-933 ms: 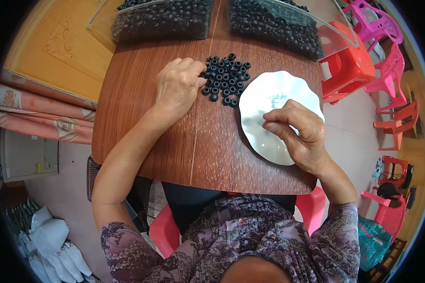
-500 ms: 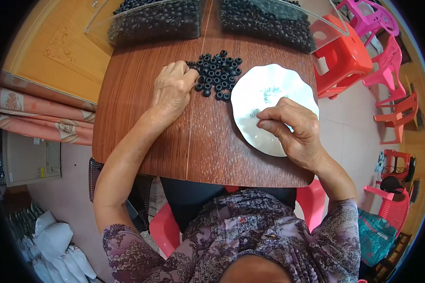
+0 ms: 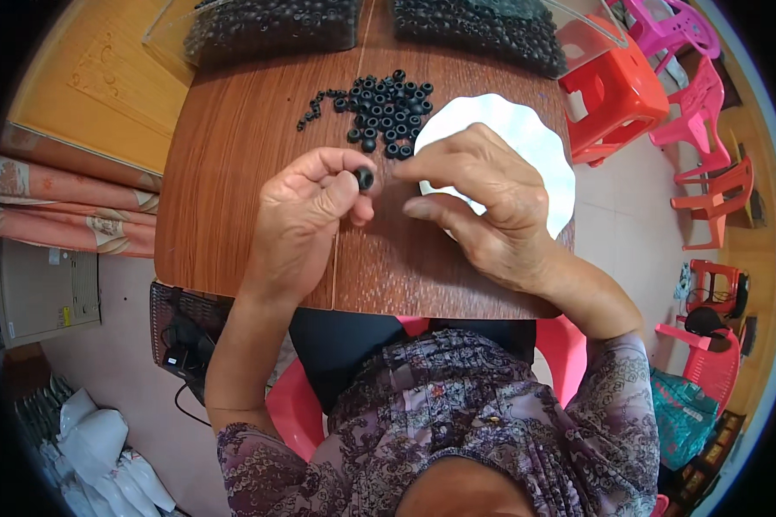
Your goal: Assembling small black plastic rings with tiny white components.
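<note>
Being presented, apparently, to the parted right hand (image 3: 496, 194), a black bead (image 3: 364, 178) is pinched by the left hand (image 3: 297, 211) left of the plate (image 3: 550, 164); steadiness seems needed.

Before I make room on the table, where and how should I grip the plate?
Likely pinch the plate by its wavy rim on the right, coming from that side: it's uncovered there and seems to reach the edge of the table, while the right hand hides the near left and beads sit close on the left.
</note>
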